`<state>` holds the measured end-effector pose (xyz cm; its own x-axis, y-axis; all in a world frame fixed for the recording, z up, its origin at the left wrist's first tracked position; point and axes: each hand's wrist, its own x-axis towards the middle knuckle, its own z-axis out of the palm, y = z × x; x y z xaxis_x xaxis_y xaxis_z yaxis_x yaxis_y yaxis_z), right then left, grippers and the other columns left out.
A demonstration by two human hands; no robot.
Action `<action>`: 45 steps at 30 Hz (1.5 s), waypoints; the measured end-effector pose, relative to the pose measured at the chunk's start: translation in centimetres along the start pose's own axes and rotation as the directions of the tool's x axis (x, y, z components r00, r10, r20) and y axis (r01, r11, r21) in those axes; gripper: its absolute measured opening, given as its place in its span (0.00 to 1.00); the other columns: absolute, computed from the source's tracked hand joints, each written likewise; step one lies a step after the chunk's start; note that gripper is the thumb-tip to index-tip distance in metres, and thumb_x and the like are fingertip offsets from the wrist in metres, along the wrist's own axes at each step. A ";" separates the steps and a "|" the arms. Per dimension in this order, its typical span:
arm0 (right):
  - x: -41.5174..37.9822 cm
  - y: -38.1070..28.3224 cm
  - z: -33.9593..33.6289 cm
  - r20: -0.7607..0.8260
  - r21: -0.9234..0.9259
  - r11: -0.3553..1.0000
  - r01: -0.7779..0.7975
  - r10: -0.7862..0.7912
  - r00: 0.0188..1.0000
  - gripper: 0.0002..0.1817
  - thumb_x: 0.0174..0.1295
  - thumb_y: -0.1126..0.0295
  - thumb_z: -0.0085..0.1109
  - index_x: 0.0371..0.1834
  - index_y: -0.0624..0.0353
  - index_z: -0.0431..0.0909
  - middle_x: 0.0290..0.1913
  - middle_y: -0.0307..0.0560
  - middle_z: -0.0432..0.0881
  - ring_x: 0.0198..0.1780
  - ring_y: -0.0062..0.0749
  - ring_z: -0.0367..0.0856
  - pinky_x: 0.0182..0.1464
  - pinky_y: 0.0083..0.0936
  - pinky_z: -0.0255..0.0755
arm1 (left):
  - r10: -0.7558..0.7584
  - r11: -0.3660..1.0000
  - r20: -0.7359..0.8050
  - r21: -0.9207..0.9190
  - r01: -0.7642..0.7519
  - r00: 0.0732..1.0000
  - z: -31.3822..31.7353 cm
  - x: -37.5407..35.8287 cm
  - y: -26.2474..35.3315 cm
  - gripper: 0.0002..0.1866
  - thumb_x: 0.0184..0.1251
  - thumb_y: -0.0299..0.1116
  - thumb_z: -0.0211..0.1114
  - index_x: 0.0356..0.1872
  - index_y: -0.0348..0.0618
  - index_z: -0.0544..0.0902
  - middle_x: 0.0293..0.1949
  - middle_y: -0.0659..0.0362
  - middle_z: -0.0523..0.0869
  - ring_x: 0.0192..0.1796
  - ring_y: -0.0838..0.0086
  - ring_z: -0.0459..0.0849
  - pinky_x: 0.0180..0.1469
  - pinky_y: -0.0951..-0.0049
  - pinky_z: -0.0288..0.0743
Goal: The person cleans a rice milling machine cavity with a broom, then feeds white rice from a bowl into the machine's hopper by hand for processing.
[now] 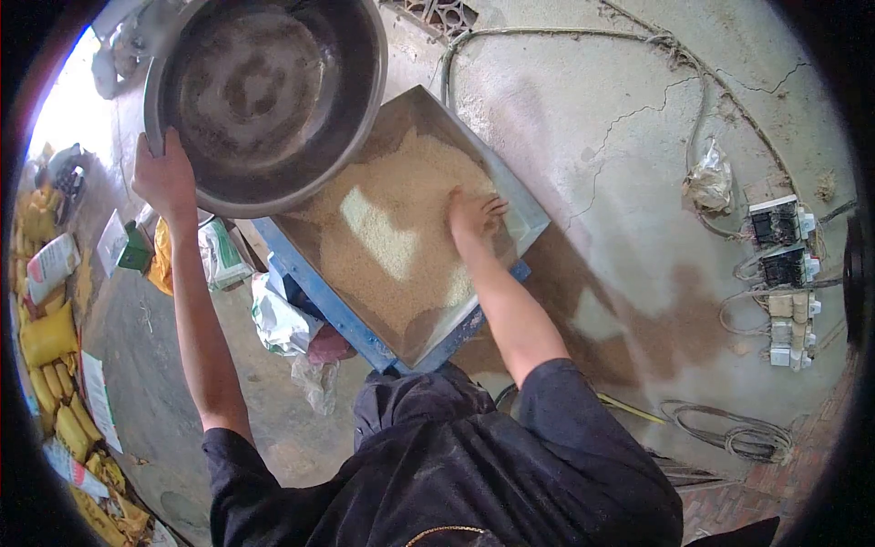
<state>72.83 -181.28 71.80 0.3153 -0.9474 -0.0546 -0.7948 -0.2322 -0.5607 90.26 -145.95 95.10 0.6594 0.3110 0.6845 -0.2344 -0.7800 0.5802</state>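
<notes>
My left hand (164, 180) is closed on the rim of a large dark basin (264, 82), which is tilted so its bare inside faces me. The basin hangs over the upper left of a square hopper (319, 314) with blue sides. Pale grain (365, 264) fills much of the hopper, and its exact kind is too fine to make out. On the right part of this heap rests my right hand (476, 217), fingers apart and holding nothing that I can see, near the hopper's right wall.
Left of the hopper lie a silver bag (281, 314) and a green-and-white bag (223, 255). Yellow sacks (50, 337) line the far left. Electrical switches (779, 251) and cables (565, 34) are fixed to the cracked wall (592, 100). A coiled cable (756, 438) sits at lower right.
</notes>
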 end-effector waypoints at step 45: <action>2.9 -10.5 2.9 0.403 0.205 0.400 0.893 -0.866 0.295 0.32 0.69 0.49 0.39 0.54 0.73 0.72 0.54 0.77 0.70 0.62 0.62 0.67 0.65 0.44 0.59 | -0.013 0.996 -0.083 0.089 0.021 0.996 -0.3 -3.3 4.2 0.11 0.58 0.35 0.62 0.33 0.35 0.79 0.24 0.49 0.83 0.28 0.56 0.83 0.35 0.63 0.73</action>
<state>83.62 -180.91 75.13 0.9906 0.0100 0.1365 0.0701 -0.8939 -0.4427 86.87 -150.08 95.41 0.6009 0.3655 0.7109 -0.1564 -0.8184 0.5530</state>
